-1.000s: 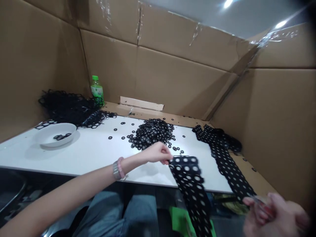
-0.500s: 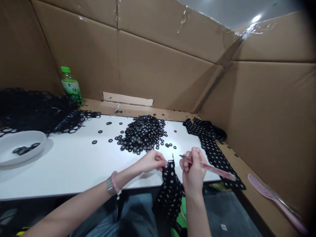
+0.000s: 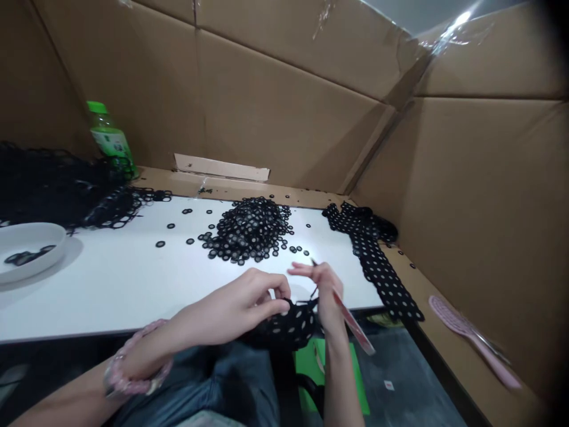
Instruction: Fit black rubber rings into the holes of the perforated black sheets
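Observation:
My left hand pinches the edge of a black sheet dotted with pale round spots, which bunches below the table's front edge. My right hand is at the sheet's right end, partly blurred, with some fingers stretched leftward. It keeps hold of a slim pointed tool with a red, partly clear handle; the handle sticks out down to the right. Whether the right fingers also pinch the sheet, I cannot make out. Beyond the hands, a heap of small black rings with pale centres lies on the white table.
At left are a white bowl with black pieces, a tangle of black cut-out webbing and a green bottle. Another dotted black sheet hangs over the right edge, near a pink hairbrush. Cardboard walls surround the table.
The sheet's hanging part has been lifted and bunched up. My right hand has moved left to the sheet, and its tool has swung to point more steeply. The camera view has shifted slightly.

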A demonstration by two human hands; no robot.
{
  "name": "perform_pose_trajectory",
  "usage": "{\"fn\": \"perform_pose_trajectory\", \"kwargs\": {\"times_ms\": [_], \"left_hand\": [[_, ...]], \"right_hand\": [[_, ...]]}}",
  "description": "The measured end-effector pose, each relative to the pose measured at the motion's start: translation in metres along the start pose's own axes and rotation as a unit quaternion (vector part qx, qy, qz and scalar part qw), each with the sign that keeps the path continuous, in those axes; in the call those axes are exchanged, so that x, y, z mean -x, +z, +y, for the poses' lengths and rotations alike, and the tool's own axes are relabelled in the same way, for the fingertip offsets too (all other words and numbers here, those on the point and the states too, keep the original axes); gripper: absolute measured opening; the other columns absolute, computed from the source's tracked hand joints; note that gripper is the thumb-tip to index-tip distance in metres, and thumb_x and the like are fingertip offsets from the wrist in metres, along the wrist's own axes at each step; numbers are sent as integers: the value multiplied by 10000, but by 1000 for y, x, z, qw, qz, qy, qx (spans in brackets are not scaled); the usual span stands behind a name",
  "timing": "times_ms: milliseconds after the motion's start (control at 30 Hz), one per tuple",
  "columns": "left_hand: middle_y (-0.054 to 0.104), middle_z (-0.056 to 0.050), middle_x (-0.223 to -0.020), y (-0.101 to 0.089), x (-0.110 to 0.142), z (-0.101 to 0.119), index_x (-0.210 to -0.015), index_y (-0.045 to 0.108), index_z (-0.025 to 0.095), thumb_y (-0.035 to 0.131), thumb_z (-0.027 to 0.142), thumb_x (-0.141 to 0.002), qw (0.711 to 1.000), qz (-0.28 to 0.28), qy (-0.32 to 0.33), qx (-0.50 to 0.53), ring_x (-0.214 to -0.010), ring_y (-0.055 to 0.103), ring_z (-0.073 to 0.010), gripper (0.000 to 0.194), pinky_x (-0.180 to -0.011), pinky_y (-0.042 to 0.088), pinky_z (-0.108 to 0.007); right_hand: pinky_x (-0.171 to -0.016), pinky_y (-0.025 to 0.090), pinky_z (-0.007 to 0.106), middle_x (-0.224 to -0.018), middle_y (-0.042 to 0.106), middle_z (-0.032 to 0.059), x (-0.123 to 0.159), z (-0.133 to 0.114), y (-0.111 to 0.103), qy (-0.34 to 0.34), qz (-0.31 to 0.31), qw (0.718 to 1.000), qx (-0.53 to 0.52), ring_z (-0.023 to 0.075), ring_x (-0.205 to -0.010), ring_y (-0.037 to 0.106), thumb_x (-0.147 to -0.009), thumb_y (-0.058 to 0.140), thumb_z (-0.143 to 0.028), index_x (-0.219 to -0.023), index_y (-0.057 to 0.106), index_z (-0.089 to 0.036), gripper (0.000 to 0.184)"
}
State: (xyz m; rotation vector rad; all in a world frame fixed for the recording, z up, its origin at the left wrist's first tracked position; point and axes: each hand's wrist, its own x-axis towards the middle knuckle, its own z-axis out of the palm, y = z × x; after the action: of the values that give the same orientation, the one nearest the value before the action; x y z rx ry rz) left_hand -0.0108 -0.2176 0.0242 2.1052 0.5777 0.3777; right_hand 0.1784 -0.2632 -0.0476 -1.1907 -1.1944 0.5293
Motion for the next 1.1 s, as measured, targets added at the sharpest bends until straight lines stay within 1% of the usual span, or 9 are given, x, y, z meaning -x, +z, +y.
{"fn": "perform_pose_trajectory", "kwargs": {"times_ms": [67,200,367,433,500,600,700,800,1100], "left_hand": [[535,36,-713,-3,12,0,-817,533,190,449,311,-867,998,36,-30,32,-599,517,-90,156,-584,402,-187],[536,28,-723,-12,26,-12,-854,531,189,475,377,-845,988,68,-88,104,-618,563,-111,196,-572,442,-199],[568,-2,-724,-18,0,-73,-803,539,149,514,384,-781,979,130,-104,117,-634,604,-149,237,-595,482,-247],[588,-13,-678,-15,-14,-101,-755,543,139,509,368,-755,977,148,-139,69,-583,600,-156,232,-560,468,-252],[590,-13,-596,-11,-22,-123,-701,555,136,522,343,-729,975,161,-150,42,-554,585,-167,212,-554,443,-259],[591,-9,-533,-6,-24,-144,-680,573,138,525,330,-720,975,167,-143,29,-541,568,-169,201,-562,416,-256],[620,-16,-552,-6,-21,-155,-704,586,134,539,333,-713,977,153,-142,39,-544,575,-167,205,-543,406,-241],[628,-17,-559,-9,-20,-160,-711,590,133,564,327,-696,978,136,-149,54,-545,579,-164,196,-518,396,-226],[613,-8,-529,-16,-17,-166,-712,580,138,556,324,-709,973,114,-171,101,-525,570,-149,187,-494,391,-212]], "right_hand": [[-560,375,240,-545,487,-35,4,-9,7,31,-56,996,57,126,-548,478,-876,398,-423,-609,394,-207,344],[-453,240,221,-523,280,-66,2,-25,16,16,-43,991,124,97,-482,294,-865,432,-390,-588,299,-214,355],[-486,235,236,-531,267,-68,-41,-4,30,-51,-97,973,204,88,-473,260,-853,440,-355,-581,272,-213,350],[-485,233,248,-500,310,-69,-55,11,35,-46,-65,971,226,92,-445,270,-853,429,-375,-607,350,-214,304],[-459,228,244,-471,336,-69,-60,21,43,-9,0,986,168,108,-426,303,-879,345,-415,-734,443,-222,260],[-404,192,212,-474,326,-83,-54,28,62,57,56,996,-49,104,-394,287,-884,268,-464,-860,428,-248,269],[-369,142,192,-426,294,-96,-44,40,89,139,49,974,-175,74,-349,227,-842,365,-452,-664,371,-230,285],[-351,157,192,-365,345,-91,-39,62,109,197,15,971,-132,66,-322,270,-788,466,-437,-569,343,-220,331],[-394,264,196,-367,376,-102,-33,80,110,166,-33,985,-19,73,-344,382,-630,554,-155,-501,309,-218,284]]}}
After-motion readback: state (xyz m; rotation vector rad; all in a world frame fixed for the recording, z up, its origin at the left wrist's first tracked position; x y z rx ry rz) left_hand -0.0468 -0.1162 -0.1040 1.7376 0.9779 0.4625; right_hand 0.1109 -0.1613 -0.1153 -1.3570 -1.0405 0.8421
